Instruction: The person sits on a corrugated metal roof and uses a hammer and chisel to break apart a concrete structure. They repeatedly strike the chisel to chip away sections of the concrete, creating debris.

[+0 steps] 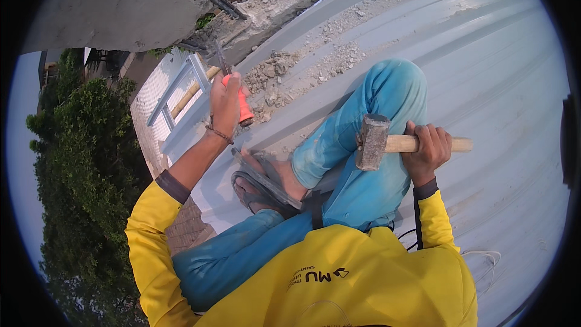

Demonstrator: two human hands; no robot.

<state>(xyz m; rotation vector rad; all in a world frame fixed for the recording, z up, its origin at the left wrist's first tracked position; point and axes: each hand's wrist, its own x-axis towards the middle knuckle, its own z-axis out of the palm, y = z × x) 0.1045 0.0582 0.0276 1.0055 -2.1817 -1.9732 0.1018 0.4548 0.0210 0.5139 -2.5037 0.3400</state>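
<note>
My left hand [226, 104] is closed round the orange grip of a chisel [244, 102]. The chisel's dark metal blade points up and away toward the broken edge of a concrete wall [257, 9]; whether its tip touches the concrete I cannot tell. In my right hand [428, 148] is a club hammer [373, 141], gripped partway along its pale wooden handle. The hammer's worn grey head points left, above my bent knee and well apart from the chisel.
I sit on a sloping grey ribbed metal roof [484, 79]. Rubble [275, 71] lies along the wall's foot. Beyond the roof edge on the left are a white metal frame [180, 88], a bamboo pole [186, 100], paving below and a tree [91, 151]. A thin white cable [491, 256] lies at right.
</note>
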